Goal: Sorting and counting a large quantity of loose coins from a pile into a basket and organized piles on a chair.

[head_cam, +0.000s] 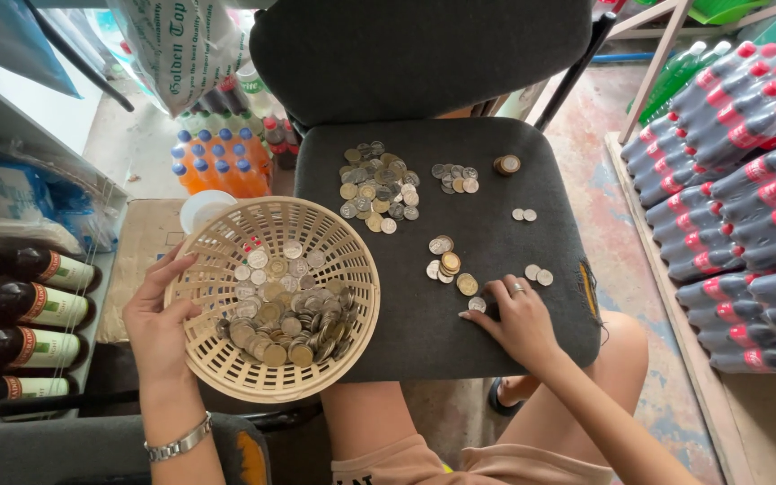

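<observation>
A round cream basket (pixel 273 300) of woven plastic lattice was held at its left rim, partly over the front left edge of a dark chair seat (pixel 442 332); a heap of silver and brass-coloured coins (pixel 285 310) lay piled in its bottom, thickest toward the right and front. The rim was gripped by the left hand (pixel 156 325), thumb hooked over the edge and fingers curled beneath, a metal link bracelet (pixel 179 442) being worn on that wrist. The right hand (pixel 518 319), ringed on one finger, was laid palm down on the seat with its fingers spread and slightly bent, the fingertips (pixel 471 314) resting just beside a single coin (pixel 477 304); nothing was clasped in it. On the seat's rough fabric further coins were set out in groups: a small cluster (pixel 446 260) near the right hand, two pairs (pixel 538 273) at the right, a wide flat spread (pixel 377 190) toward the back, a smaller patch (pixel 456 178) beside it, and a short stack (pixel 507 164). Dark glass bottles (pixel 20 305) with labels were shelved on their sides at the left, orange drinks with blue caps (pixel 222 171) were stood on the floor behind the basket, and shrink-wrapped packs of dark red-capped bottles (pixel 747 180) were stacked at the right.
</observation>
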